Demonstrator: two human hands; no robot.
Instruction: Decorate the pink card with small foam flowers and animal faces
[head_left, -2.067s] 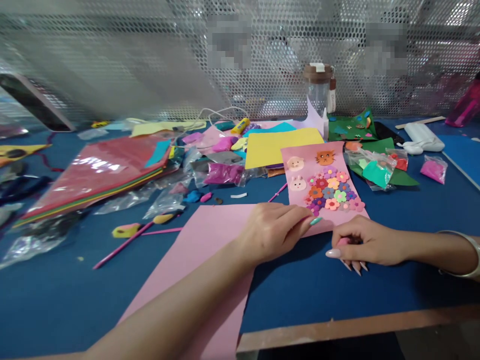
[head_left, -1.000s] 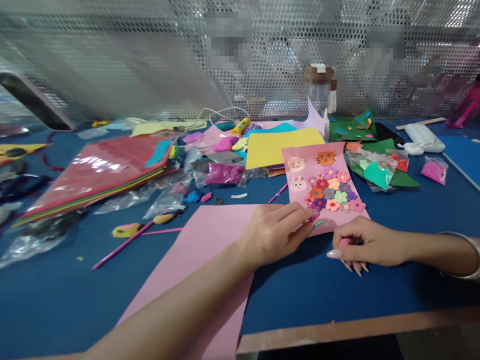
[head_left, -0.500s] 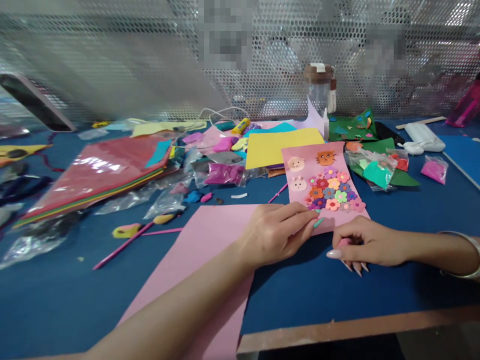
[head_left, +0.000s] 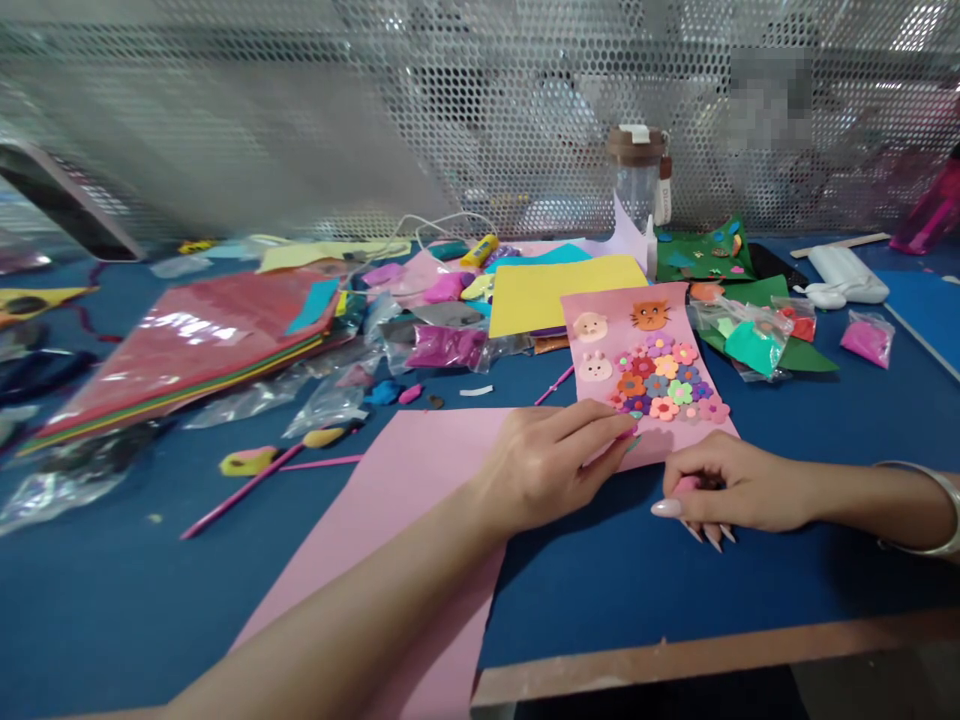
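My left hand (head_left: 551,460) reaches over a plain pink sheet (head_left: 390,500) to the lower left of a pink card (head_left: 652,455). Its thumb and fingertips, with green nails, are pinched together at the lowest clay flowers; whatever lies between them is hidden. On the card is a cluster of colourful clay flowers (head_left: 666,366), with an orange cat face (head_left: 649,315), a pig face (head_left: 590,326) and a rabbit face (head_left: 597,368). By the card's lower right corner, my right hand (head_left: 739,485) is curled around a lump of pink clay (head_left: 687,485), partly hidden by the fingers.
Left of the hands are a pink stick (head_left: 244,492) and a stack of coloured sheets (head_left: 187,340) in plastic. Behind lie a yellow sheet (head_left: 566,293), a bag of purple clay (head_left: 448,346) and a lidded cup (head_left: 636,175). A bag of green clay (head_left: 752,346) sits right of the card.
The view has shifted very slightly. My left fingertips have moved a little at the flowers' lower edge, while my right hand keeps its hold on the pink clay.
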